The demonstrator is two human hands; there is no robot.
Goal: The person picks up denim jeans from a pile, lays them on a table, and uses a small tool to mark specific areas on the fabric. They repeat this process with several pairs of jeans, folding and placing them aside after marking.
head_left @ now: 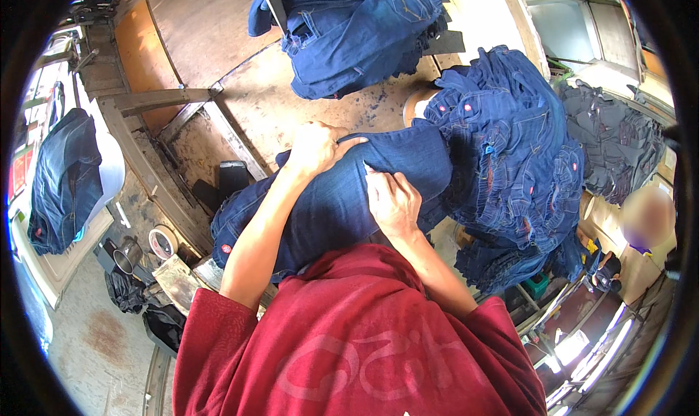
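Note:
A pair of blue jeans (328, 190) lies in front of me, one leg drawn smooth and flat over a support that the cloth hides. My left hand (314, 150) is at the leg's far edge. Its index finger stretches along the denim while the other fingers curl in at the edge. Closer to me, my right hand (394, 201) is closed in a pinch and rests on the same leg. A small pale tip shows at its fingertips, too small to name. Near my left forearm, a round red-and-white tag (226, 248) sits on the jeans.
A tall heap of jeans (502, 154) stands close on the right, another pile (364, 37) lies ahead. Dark grey garments (611, 139) are farther right. Jeans (65, 176) hang at far left. A tape roll (163, 241) and metal mug (128, 254) sit left. Another person (648, 216) is at right.

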